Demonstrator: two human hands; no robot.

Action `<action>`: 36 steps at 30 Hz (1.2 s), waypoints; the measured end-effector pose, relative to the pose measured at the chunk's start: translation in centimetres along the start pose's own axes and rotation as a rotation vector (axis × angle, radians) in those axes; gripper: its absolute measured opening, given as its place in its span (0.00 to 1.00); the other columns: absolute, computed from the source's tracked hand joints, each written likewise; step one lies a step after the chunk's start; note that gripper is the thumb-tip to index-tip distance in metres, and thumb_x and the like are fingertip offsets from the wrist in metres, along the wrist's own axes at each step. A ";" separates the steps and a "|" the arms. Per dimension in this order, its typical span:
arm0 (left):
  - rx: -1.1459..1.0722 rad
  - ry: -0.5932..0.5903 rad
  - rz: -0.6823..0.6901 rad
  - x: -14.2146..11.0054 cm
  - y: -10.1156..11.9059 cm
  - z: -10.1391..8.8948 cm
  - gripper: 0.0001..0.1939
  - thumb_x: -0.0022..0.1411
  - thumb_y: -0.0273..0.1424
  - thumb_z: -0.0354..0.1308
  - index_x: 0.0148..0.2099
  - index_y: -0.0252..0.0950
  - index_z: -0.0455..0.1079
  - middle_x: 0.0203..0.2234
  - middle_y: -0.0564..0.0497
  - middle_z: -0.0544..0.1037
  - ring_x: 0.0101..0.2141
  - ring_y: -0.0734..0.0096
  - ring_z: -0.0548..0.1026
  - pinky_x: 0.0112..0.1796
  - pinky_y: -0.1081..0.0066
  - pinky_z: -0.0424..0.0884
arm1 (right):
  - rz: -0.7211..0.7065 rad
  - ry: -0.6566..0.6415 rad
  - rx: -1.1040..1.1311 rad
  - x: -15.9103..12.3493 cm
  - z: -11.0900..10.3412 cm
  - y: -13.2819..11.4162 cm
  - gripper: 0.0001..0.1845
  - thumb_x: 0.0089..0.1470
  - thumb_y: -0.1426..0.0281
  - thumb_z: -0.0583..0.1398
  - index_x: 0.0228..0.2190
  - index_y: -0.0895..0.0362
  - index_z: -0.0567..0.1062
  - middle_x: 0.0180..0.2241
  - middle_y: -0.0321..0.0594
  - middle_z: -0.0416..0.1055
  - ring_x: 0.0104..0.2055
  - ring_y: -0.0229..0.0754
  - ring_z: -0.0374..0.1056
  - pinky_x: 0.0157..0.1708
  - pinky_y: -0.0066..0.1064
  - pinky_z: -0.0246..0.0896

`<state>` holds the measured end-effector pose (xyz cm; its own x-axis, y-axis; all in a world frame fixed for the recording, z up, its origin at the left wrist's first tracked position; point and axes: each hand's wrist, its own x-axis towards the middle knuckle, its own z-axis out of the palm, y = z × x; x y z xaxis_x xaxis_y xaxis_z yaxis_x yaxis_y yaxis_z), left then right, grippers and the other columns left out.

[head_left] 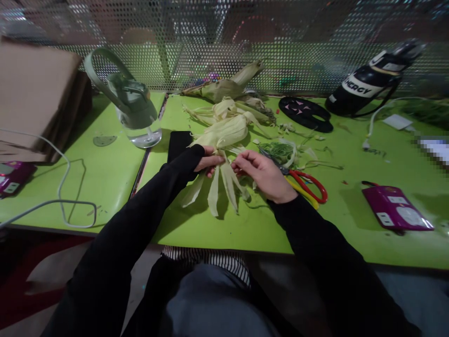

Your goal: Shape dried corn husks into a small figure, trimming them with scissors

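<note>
Nearest the camera, your lap is covered by grey cloth (210,304), with a black-and-white striped fabric (210,260) just beyond it, at the front edge of the green table (224,234). Both your forearms, in black sleeves, reach over this edge.

The pale corn-husk bundle (228,133) is at the middle of the table, between and beyond your hands. Its loose strips (213,192) fan toward you from the gathered neck.

Left hand (208,161): fingers closed on the bundle at the neck, pinching the husk. Right hand (263,175): fingers curled, thumb and fingertips pressed together just beside the neck. You cannot tell whether a strand is held between them.

Adjacent items: a black, flat rectangular object (177,144) lies beside your left hand. Red-handled scissors (310,185) and a yellow handle (305,194) lie beyond your right wrist, near green, stringy plant material (278,150). More husks (224,89) lie behind the bundle, near the perforated screen (196,51).

Left side: a green-lidded bottle (135,105) stands upright. Right side: a black bottle (361,91), a black palette-shaped plate (305,112) and a purple device (398,209) are set well apart from the husks.
</note>
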<state>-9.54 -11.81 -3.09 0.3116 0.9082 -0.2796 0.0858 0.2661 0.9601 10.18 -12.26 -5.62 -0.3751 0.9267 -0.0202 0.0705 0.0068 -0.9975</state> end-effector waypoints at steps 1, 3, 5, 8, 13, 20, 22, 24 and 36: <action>-0.048 -0.004 -0.003 0.1 -0.1 0.0 0.12 0.62 0.25 0.64 0.26 0.31 0.69 0.13 0.58 0.66 0.15 0.83 0.64 0.18 0.79 0.63 | 0.000 -0.039 -0.028 0.0 0.0 0.0 0.20 0.49 0.51 0.69 0.33 0.54 0.77 0.33 0.36 0.75 0.35 0.38 0.69 0.38 0.32 0.68; -0.112 -0.007 -0.012 0.2 -0.2 0.1 0.13 0.62 0.25 0.65 0.26 0.30 0.69 0.13 0.57 0.67 0.15 0.84 0.64 0.17 0.81 0.61 | 0.017 -0.110 -0.060 -0.1 0.1 0.0 0.20 0.49 0.50 0.69 0.34 0.54 0.79 0.34 0.37 0.77 0.37 0.41 0.71 0.39 0.34 0.69; -0.122 -0.002 -0.029 0.2 -0.1 0.2 0.13 0.64 0.24 0.63 0.27 0.30 0.69 0.13 0.57 0.67 0.15 0.84 0.64 0.17 0.81 0.60 | 0.045 -0.121 -0.061 -0.2 0.1 0.0 0.20 0.49 0.50 0.68 0.32 0.54 0.80 0.32 0.37 0.78 0.35 0.41 0.71 0.37 0.34 0.69; -0.095 0.009 -0.053 0.0 0.2 0.2 0.13 0.66 0.22 0.60 0.27 0.30 0.68 0.14 0.58 0.67 0.15 0.85 0.64 0.19 0.81 0.61 | 0.063 -0.048 -0.044 -0.2 0.0 0.2 0.19 0.49 0.50 0.68 0.29 0.54 0.81 0.30 0.37 0.78 0.34 0.42 0.71 0.34 0.33 0.68; -0.020 -0.001 -0.057 -0.3 0.6 0.4 0.15 0.68 0.21 0.56 0.27 0.31 0.67 0.14 0.59 0.66 0.16 0.84 0.64 0.21 0.79 0.62 | -0.016 0.066 -0.067 0.0 -0.1 0.4 0.15 0.50 0.54 0.68 0.27 0.53 0.82 0.35 0.37 0.80 0.34 0.41 0.70 0.35 0.32 0.65; 0.034 -0.011 -0.054 -0.3 0.5 0.1 0.14 0.67 0.23 0.58 0.27 0.31 0.67 0.13 0.59 0.67 0.15 0.83 0.65 0.21 0.78 0.64 | 0.002 0.038 -0.053 0.1 -0.2 0.3 0.08 0.47 0.63 0.69 0.28 0.54 0.81 0.28 0.34 0.75 0.29 0.37 0.67 0.34 0.32 0.63; 0.017 -0.028 -0.019 -0.1 0.2 -0.1 0.14 0.68 0.26 0.59 0.28 0.31 0.67 0.15 0.57 0.68 0.16 0.82 0.67 0.21 0.78 0.64 | -0.009 -0.009 -0.073 0.1 -0.2 0.1 0.09 0.46 0.64 0.70 0.29 0.54 0.80 0.28 0.33 0.74 0.29 0.36 0.66 0.34 0.32 0.62; -0.031 -0.029 0.008 0.1 -0.1 -0.3 0.13 0.67 0.26 0.60 0.28 0.31 0.67 0.16 0.56 0.70 0.16 0.81 0.68 0.21 0.78 0.65 | -0.019 -0.023 -0.083 0.0 -0.2 0.0 0.10 0.47 0.63 0.70 0.30 0.55 0.78 0.28 0.33 0.73 0.29 0.36 0.65 0.33 0.31 0.62; -0.277 0.013 -0.008 0.4 -0.3 0.3 0.10 0.63 0.12 0.51 0.36 0.32 0.63 0.20 0.57 0.73 0.21 0.79 0.75 0.31 0.73 0.76 | 0.090 -0.114 0.030 -0.2 0.1 -0.1 0.17 0.53 0.54 0.68 0.38 0.54 0.80 0.34 0.38 0.79 0.33 0.39 0.71 0.34 0.33 0.68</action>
<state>-9.21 -11.64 -3.48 0.2993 0.9093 -0.2893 -0.1743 0.3502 0.9203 10.10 -12.45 -5.49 -0.4714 0.8744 -0.1154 0.0818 -0.0869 -0.9928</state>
